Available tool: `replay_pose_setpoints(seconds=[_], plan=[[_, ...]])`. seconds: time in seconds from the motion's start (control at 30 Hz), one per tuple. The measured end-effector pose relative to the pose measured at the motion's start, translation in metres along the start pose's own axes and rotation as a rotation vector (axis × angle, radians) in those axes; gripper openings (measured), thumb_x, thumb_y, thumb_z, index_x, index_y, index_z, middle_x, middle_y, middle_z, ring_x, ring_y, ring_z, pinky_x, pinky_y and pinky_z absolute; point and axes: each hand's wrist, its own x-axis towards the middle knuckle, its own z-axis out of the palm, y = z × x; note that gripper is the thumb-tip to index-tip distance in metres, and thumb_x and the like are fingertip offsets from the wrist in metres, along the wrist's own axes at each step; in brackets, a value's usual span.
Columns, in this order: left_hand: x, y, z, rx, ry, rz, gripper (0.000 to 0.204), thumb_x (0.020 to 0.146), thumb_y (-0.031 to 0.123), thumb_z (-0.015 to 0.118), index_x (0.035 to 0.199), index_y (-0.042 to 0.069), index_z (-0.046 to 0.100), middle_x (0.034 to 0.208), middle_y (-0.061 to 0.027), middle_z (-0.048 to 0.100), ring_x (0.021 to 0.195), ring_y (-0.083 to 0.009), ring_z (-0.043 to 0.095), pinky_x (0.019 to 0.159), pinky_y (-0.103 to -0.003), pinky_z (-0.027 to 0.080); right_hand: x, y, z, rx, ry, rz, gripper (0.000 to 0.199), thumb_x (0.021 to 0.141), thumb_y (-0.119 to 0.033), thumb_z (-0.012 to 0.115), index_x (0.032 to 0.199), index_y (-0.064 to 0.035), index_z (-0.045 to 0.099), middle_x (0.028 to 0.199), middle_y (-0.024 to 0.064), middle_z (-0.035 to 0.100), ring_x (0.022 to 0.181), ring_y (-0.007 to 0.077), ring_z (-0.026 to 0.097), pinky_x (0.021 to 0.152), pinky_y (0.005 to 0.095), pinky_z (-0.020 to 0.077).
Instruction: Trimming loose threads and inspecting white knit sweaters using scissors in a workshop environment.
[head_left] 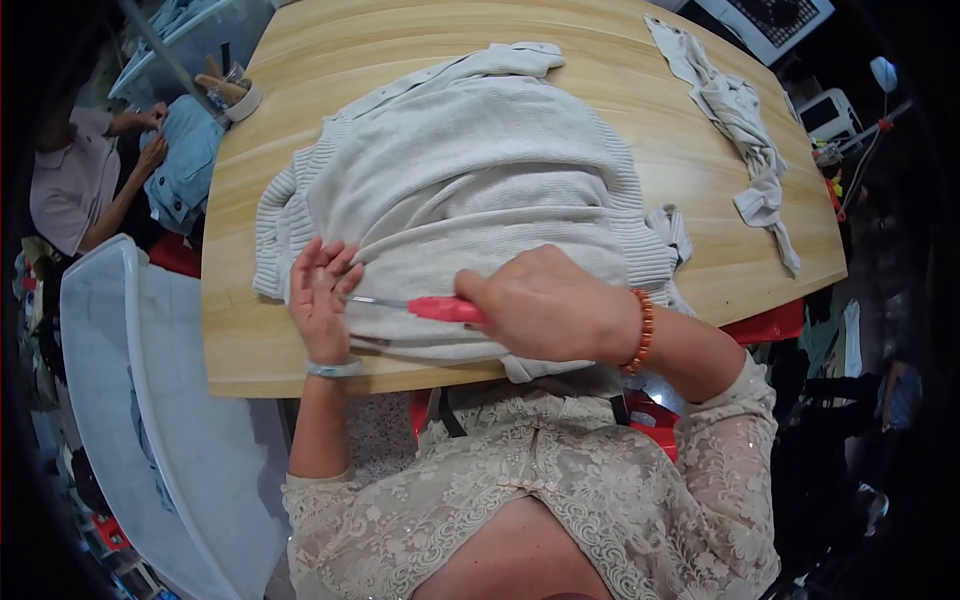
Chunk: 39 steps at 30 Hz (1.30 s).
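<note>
Lying spread across the wooden table: cream knitted sweater. Pressing flat on its near hem, fingers open: left hand. Gripping a red-handled tool, fist clamped around the handle, metal tip pointing toward the left fingers: right hand.

Sweater spread mid-surface, hem over near edge; crumpled cloth along right edge; tape roll at far left corner.
</note>
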Motion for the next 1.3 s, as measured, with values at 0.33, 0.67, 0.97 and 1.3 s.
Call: replay_pose_setpoints(seconds=[0.33,0.67,0.97,1.3], plan=[[0.000,0.022,-0.022,0.255,0.155,-0.028,0.022,0.101,0.009,0.049,0.117,-0.004,0.058,0.112,-0.0115,0.064,0.090,-0.0149,0.065,0.077,-0.027,0.057,-0.013,-0.006,0.005,0.080,-0.100,-0.037,0.025,0.089,-0.021,0.060,0.099,0.0012,0.054,0.067,0.0216,0.062,0.068,0.0420,0.064,0.063,0.0502,0.0480],[0.182,0.036,-0.028,0.989,-0.058,0.209,0.035,0.093,0.025,0.066,0.114,-0.003,0.063,0.096,-0.0096,0.070,0.083,-0.0156,0.064,0.076,-0.029,0.051,-0.064,0.085,-0.024,0.043,0.460,0.466,0.024,0.091,-0.026,0.065,0.086,-0.0028,0.060,0.074,0.0218,0.064,0.072,0.0415,0.063,0.065,0.0490,0.0489],[0.322,-0.034,0.020,1.537,-0.260,-0.291,0.050,0.066,0.034,0.081,0.102,0.001,0.072,0.100,-0.0181,0.072,0.095,-0.0326,0.069,0.086,-0.036,0.054,-0.101,0.128,-0.022,-0.064,0.469,0.772,0.034,0.089,-0.032,0.069,0.076,-0.0017,0.062,0.068,0.0216,0.063,0.067,0.0407,0.063,0.064,0.0484,0.0495],[0.154,0.079,0.168,0.970,-0.548,0.716,0.026,0.075,-0.002,0.063,0.101,0.003,0.063,0.090,-0.0140,0.065,0.083,-0.0311,0.066,0.073,-0.034,0.052,-0.106,0.164,-0.046,0.338,0.750,0.712,0.030,0.091,-0.024,0.066,0.078,0.0031,0.066,0.059,0.0108,0.063,0.052,0.0177,0.059,0.054,0.0332,0.0460]])
